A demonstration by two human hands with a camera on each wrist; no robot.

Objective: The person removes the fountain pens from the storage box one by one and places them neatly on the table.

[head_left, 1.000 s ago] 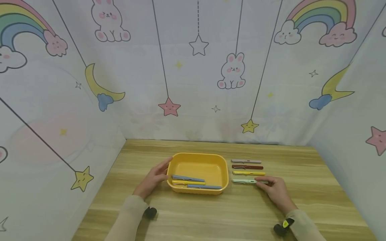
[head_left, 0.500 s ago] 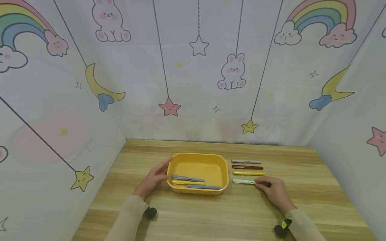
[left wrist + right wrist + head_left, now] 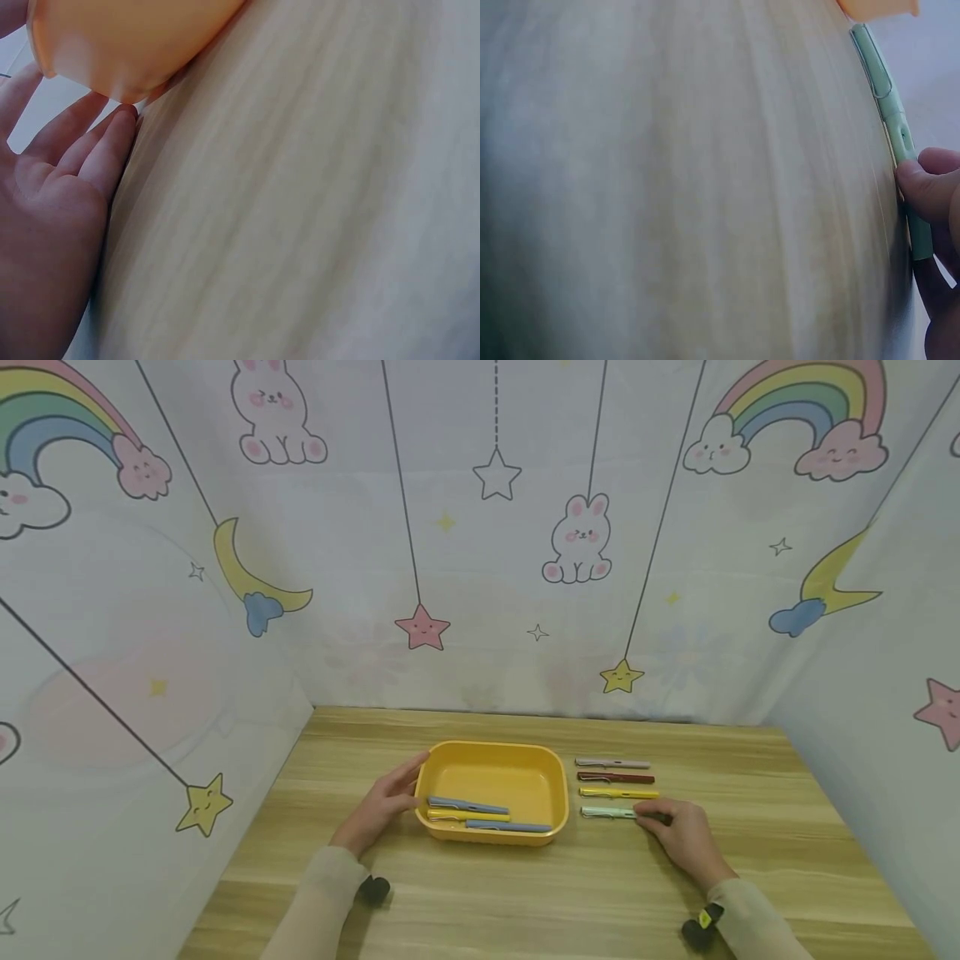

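In the head view my left hand (image 3: 381, 810) rests against the left side of a yellow tray (image 3: 517, 753), its fingers extended along the outer wall. The left wrist view shows these fingers (image 3: 112, 146) touching the tray's outside near its base. Inside the tray lie two blue-grey pens (image 3: 480, 806) and a yellow pen (image 3: 457, 815). My right hand (image 3: 684, 837) pinches the barrel end of a mint-green pen (image 3: 600, 812) between thumb and fingers, right of the tray. In the right wrist view the green pen (image 3: 881, 82) lies along the tabletop, its clip end pointing away from the hand.
Above the green pen, a yellow pen (image 3: 615, 793), a dark red pen (image 3: 615, 777) and a pale pink pen (image 3: 611, 763) lie in a column. All rest on a wood-grain table (image 3: 480, 893). A printed cloth (image 3: 495, 568) encloses the back and sides.
The right hand's fingers have closed a little further over the green pen's end, and the pen has shifted very slightly right. The left hand and tray have stayed put.
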